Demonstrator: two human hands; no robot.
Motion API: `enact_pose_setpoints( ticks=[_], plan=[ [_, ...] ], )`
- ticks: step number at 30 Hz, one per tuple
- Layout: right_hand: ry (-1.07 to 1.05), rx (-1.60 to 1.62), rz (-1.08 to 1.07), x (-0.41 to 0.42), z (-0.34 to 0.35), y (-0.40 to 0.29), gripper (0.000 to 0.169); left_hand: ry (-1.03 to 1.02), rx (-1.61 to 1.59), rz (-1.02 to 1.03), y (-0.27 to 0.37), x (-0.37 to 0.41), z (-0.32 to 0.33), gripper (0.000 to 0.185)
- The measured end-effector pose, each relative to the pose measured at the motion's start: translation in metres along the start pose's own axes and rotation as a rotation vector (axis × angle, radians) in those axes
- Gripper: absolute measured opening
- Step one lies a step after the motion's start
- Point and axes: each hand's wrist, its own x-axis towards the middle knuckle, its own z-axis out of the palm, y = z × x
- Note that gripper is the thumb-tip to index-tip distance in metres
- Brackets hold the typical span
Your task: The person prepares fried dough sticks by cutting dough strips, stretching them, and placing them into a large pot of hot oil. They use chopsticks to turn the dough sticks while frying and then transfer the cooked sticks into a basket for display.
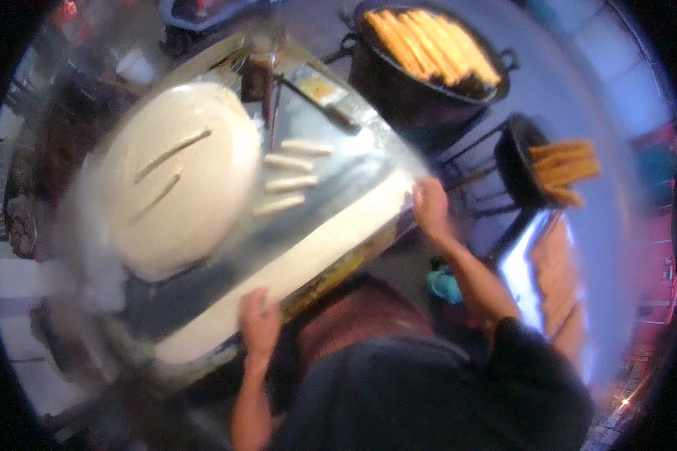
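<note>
A long flat strip of pale dough [299, 262] lies along the near edge of the metal worktable [203, 301]. My left hand [259, 321] rests at the strip's near side, left of its middle, fingers curled. At the right end, my right hand [431, 208] touches the dough near the table's corner; whether its fingers pinch the dough is unclear. Beyond the strip lie several short dough pieces [290, 163]. A large smooth mound of dough [186, 225] sits on the left, with two thin dark-edged lines across its top, either slits or sticks.
A cleaver-like blade [316, 87] with a dark handle lies toward the table's far corner. Behind it stands a large dark pot [423, 107] heaped with golden fried dough sticks [429, 45]. A smaller dark pan [516, 163] at right holds more fried sticks [564, 163].
</note>
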Motion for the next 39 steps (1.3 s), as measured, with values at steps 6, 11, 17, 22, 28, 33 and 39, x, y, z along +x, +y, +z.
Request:
enact_pose_setpoints(
  ticks=[6,11,17,22,28,33,39],
  plan=[
    [-0.157,0.103,-0.045,0.028,0.016,0.080,0.021,-0.084,-0.097,0.510,0.175,0.135,0.171,0.031],
    [-0.276,-0.039,-0.003,0.044,0.009,0.046,0.020,-0.045,-0.034,0.458,0.207,0.214,0.266,0.028],
    [-0.268,0.059,0.031,0.042,0.033,0.058,0.023,-0.109,-0.106,0.382,0.199,0.240,0.304,0.020],
    [-0.350,0.389,0.241,0.044,0.029,0.072,0.027,-0.401,-0.383,0.131,0.204,0.247,0.304,0.023],
    [-0.298,-0.145,0.033,0.039,0.015,0.022,0.032,-0.271,-0.487,0.136,0.221,0.202,0.247,0.036],
    [-0.217,-0.043,0.156,0.036,0.030,0.013,0.037,-0.384,-0.587,-0.014,0.172,0.129,0.174,0.026],
    [-0.244,-0.071,0.142,0.049,0.046,0.005,0.041,-0.186,-0.666,-0.097,0.082,0.051,0.113,0.021]
  ],
)
